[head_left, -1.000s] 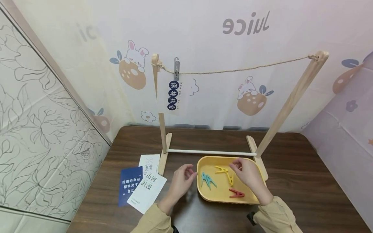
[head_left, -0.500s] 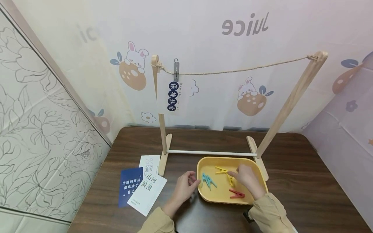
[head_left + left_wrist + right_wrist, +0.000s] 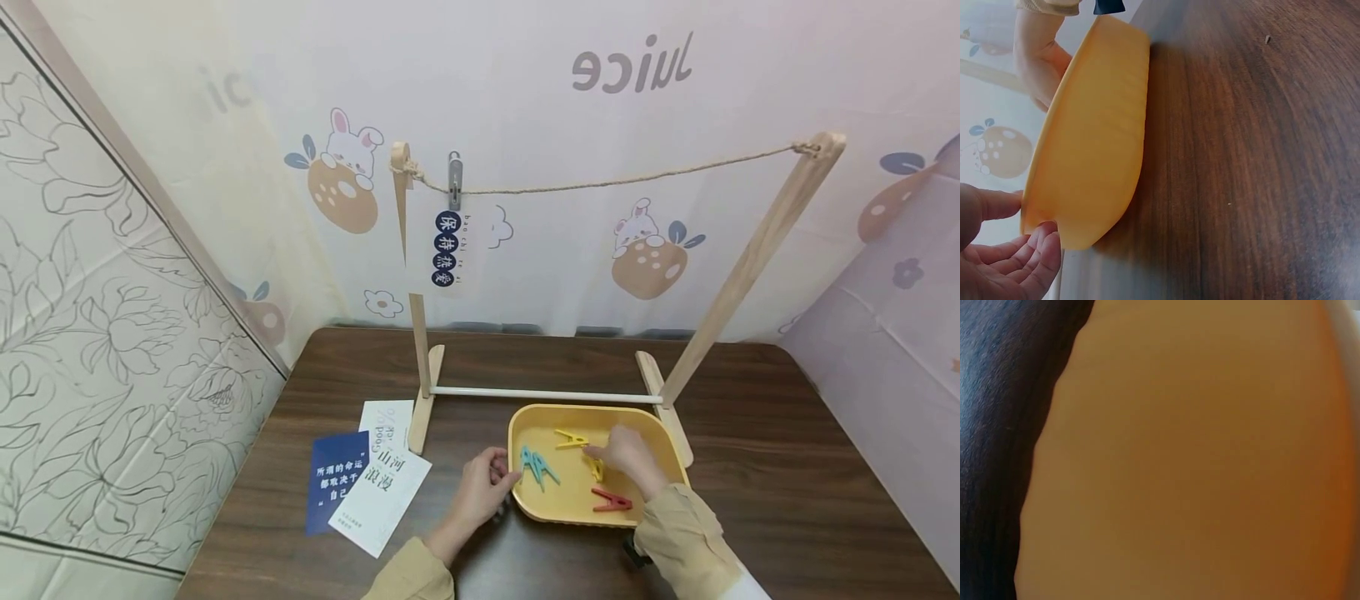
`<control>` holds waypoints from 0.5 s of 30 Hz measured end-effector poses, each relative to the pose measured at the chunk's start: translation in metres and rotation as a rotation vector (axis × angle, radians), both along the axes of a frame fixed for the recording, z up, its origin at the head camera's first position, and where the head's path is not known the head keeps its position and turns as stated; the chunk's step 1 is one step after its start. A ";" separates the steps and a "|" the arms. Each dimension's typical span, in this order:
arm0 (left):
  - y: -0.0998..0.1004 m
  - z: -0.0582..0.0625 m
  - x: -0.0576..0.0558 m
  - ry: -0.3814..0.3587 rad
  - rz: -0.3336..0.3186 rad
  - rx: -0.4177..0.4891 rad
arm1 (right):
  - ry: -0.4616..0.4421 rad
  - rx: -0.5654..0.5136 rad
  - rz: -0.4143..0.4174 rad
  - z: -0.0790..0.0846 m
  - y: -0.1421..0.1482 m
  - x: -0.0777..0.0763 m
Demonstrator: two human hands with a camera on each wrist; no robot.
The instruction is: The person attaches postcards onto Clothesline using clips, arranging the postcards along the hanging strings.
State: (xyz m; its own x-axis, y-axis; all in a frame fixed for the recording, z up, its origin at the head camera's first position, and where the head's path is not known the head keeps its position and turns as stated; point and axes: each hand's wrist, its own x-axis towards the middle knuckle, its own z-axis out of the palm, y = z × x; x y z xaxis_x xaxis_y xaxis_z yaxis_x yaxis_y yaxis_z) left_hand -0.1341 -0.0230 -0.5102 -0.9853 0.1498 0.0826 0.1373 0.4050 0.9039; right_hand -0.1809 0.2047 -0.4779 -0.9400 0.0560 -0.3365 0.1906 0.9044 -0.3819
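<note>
In the head view my left hand (image 3: 483,487) is at the left rim of a yellow plastic basket (image 3: 567,510). The left wrist view shows the left thumb (image 3: 1000,204) at the rim and the fingers curled against the outer wall, pinching it. My right hand (image 3: 630,454) reaches down into the basket, its fingertips pinching a yellow clothespin (image 3: 597,472) that they partly cover. Beside it lies another yellow clothespin (image 3: 572,438). Two teal clothespins (image 3: 538,467) are at the left and a red clothespin (image 3: 612,500) at the front. Only the basket's outer wall (image 3: 1191,450) fills the right wrist view.
Behind the basket stands a wooden rack (image 3: 738,283) with a twine line (image 3: 600,182). A grey clip (image 3: 454,183) holds a white card (image 3: 446,250) on the line. To the left lie a blue card (image 3: 333,475) and white cards (image 3: 382,508) on the brown table (image 3: 787,467).
My right hand has lowered into the basket onto the yellow clothespin. My left hand has moved right to the basket's rim and taken hold of it.
</note>
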 end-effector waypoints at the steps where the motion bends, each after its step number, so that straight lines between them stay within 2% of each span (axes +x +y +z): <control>1: 0.000 -0.001 0.000 0.000 0.002 -0.001 | -0.008 0.002 -0.001 -0.001 0.000 0.000; 15: 0.002 -0.002 0.000 0.004 0.005 0.022 | -0.005 0.069 0.017 -0.011 -0.004 -0.009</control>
State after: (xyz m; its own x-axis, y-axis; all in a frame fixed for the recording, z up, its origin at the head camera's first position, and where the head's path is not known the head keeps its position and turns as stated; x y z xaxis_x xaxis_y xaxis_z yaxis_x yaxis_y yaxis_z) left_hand -0.1346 -0.0211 -0.5125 -0.9857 0.1428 0.0894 0.1387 0.3861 0.9120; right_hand -0.1899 0.2007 -0.4885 -0.9394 0.0637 -0.3368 0.1771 0.9315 -0.3178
